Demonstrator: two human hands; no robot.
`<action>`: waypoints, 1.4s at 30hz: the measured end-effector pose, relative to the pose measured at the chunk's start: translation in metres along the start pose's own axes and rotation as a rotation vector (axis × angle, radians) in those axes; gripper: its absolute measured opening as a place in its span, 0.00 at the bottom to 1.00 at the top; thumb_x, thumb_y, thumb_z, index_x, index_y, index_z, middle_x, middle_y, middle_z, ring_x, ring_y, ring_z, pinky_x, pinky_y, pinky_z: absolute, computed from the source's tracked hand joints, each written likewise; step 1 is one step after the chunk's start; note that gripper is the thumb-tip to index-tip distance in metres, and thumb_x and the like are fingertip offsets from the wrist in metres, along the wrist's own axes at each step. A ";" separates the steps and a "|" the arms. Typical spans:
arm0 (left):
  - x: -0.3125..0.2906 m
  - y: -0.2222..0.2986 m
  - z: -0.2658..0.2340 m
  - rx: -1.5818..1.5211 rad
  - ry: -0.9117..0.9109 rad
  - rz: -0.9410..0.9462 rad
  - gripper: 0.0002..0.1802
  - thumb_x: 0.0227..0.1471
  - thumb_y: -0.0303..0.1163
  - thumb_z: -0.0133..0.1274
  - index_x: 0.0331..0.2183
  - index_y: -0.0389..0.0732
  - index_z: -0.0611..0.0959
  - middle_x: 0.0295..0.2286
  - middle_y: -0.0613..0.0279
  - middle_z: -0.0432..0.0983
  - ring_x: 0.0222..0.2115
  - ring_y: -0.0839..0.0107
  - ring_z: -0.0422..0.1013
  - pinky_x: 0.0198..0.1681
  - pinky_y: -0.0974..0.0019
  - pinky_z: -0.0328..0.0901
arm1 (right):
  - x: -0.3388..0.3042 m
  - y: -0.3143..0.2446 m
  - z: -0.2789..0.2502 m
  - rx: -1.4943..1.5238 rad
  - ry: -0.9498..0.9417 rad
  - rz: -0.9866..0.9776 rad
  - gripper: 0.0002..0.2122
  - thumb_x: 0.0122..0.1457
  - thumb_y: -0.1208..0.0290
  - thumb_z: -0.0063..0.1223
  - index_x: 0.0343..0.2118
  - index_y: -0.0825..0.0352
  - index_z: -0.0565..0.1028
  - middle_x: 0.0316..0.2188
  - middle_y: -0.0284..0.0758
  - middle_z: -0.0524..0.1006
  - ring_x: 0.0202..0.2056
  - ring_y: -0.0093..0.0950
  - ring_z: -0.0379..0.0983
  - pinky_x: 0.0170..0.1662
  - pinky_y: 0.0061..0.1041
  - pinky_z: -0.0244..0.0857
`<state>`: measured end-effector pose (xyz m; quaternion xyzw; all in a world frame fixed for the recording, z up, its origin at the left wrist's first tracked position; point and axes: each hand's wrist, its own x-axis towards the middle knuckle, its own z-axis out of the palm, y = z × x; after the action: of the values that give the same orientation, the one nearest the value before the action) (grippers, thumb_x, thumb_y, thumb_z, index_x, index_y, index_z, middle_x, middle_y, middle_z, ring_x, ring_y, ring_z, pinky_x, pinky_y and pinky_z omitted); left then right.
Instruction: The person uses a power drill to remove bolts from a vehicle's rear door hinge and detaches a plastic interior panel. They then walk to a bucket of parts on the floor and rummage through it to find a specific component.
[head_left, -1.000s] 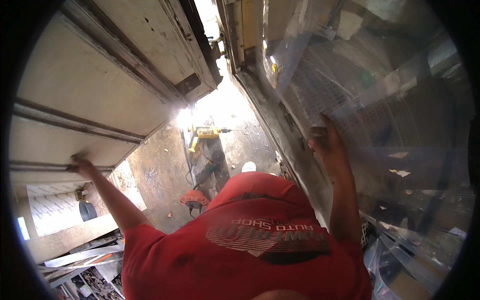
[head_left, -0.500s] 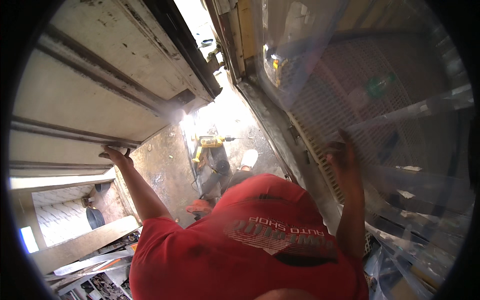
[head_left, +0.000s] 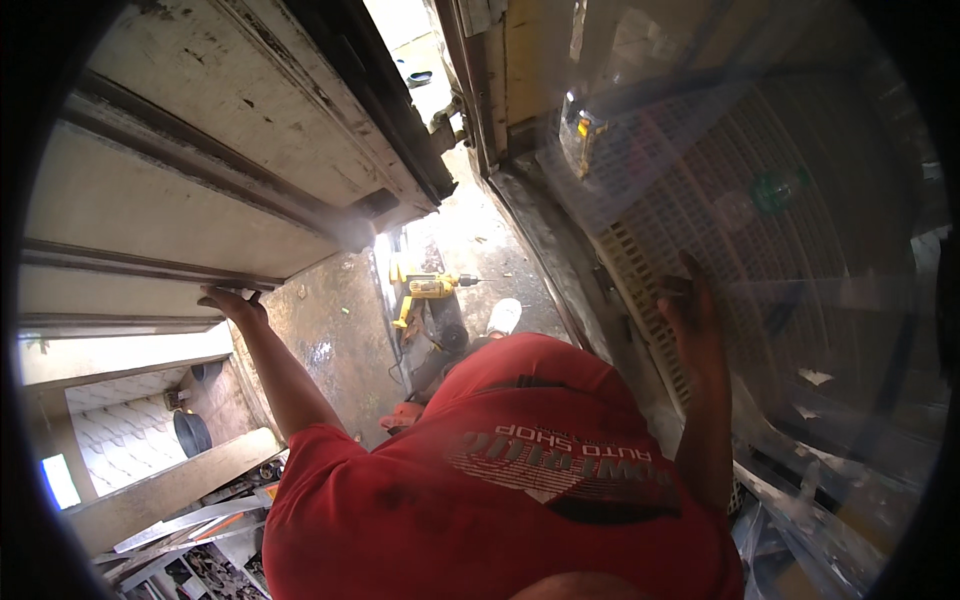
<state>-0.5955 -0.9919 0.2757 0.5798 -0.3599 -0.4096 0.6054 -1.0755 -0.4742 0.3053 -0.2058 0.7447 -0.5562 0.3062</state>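
Observation:
My left hand [head_left: 236,303] is at a large cream door panel [head_left: 180,230] with dark rails, its fingers hooked on the lower rail. On the other side, my right hand [head_left: 692,310] is raised with fingers apart, holding nothing that I can see. It is nearest to a clear plastic sheet [head_left: 850,300] and a pale slatted plastic crate [head_left: 640,290]; whether it touches either, I cannot tell. Between my arms, a yellow power drill [head_left: 432,287] with a bit fitted lies low down, pointing right.
A white shoe [head_left: 505,316] shows beyond my red shirt [head_left: 480,500]. Behind the sheet are a green round object [head_left: 778,188] and a yellow tool [head_left: 588,130]. Metal scraps [head_left: 215,530] crowd the lower left, near a black bucket-like container [head_left: 192,432]. A dark beam [head_left: 505,200] edges the passage.
The view has shifted slightly, so the drill and crate appear a little further right. My left hand stays at the door, and my right hand remains raised with fingers apart.

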 end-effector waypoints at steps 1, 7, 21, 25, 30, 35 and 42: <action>0.004 0.000 0.003 -0.003 -0.013 -0.006 0.52 0.64 0.72 0.34 0.71 0.64 0.26 0.74 0.57 0.30 0.70 0.40 0.48 0.61 0.24 0.58 | 0.001 -0.001 0.000 0.008 0.000 0.010 0.35 0.62 0.82 0.56 0.71 0.61 0.58 0.49 0.38 0.76 0.42 0.23 0.76 0.47 0.25 0.71; 0.038 0.001 0.012 -0.055 -0.078 -0.020 0.59 0.60 0.74 0.40 0.70 0.64 0.23 0.73 0.54 0.32 0.71 0.43 0.44 0.63 0.22 0.53 | 0.004 -0.002 0.004 -0.011 0.008 0.021 0.34 0.62 0.81 0.56 0.72 0.60 0.58 0.50 0.38 0.76 0.45 0.24 0.76 0.49 0.27 0.71; 0.103 -0.003 0.060 -0.083 -0.246 -0.051 0.64 0.53 0.76 0.49 0.72 0.64 0.30 0.72 0.52 0.38 0.69 0.45 0.46 0.64 0.25 0.53 | 0.003 0.004 0.010 -0.095 0.051 0.048 0.34 0.63 0.81 0.57 0.71 0.58 0.60 0.49 0.38 0.77 0.46 0.25 0.77 0.50 0.27 0.71; 0.128 -0.012 0.084 -0.073 -0.248 -0.049 0.59 0.54 0.73 0.49 0.73 0.65 0.38 0.70 0.53 0.42 0.67 0.48 0.50 0.62 0.24 0.57 | 0.012 -0.004 0.019 -0.129 0.044 0.042 0.33 0.63 0.81 0.56 0.71 0.58 0.60 0.49 0.38 0.77 0.44 0.25 0.78 0.48 0.27 0.72; 0.170 -0.019 0.111 -0.070 -0.249 -0.069 0.49 0.60 0.72 0.43 0.72 0.61 0.49 0.70 0.54 0.47 0.66 0.51 0.54 0.60 0.26 0.60 | 0.024 -0.022 0.034 -0.171 0.045 0.061 0.33 0.64 0.80 0.56 0.71 0.58 0.59 0.49 0.39 0.78 0.44 0.25 0.78 0.48 0.26 0.73; 0.207 -0.034 0.135 -0.060 -0.352 -0.069 0.42 0.67 0.65 0.39 0.73 0.61 0.47 0.70 0.53 0.48 0.67 0.49 0.54 0.58 0.29 0.64 | 0.030 -0.019 0.041 -0.153 0.064 0.085 0.34 0.63 0.80 0.56 0.71 0.58 0.59 0.49 0.38 0.78 0.45 0.24 0.77 0.48 0.25 0.72; 0.256 -0.051 0.164 -0.047 -0.437 -0.095 0.39 0.69 0.59 0.38 0.72 0.62 0.46 0.69 0.53 0.51 0.64 0.49 0.59 0.58 0.29 0.64 | 0.038 -0.016 0.045 -0.174 0.065 0.113 0.34 0.63 0.79 0.58 0.71 0.57 0.60 0.49 0.36 0.78 0.45 0.24 0.75 0.48 0.26 0.71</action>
<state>-0.6456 -1.2919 0.2263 0.4793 -0.4449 -0.5619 0.5066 -1.0733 -0.5351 0.3035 -0.1713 0.8101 -0.4776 0.2937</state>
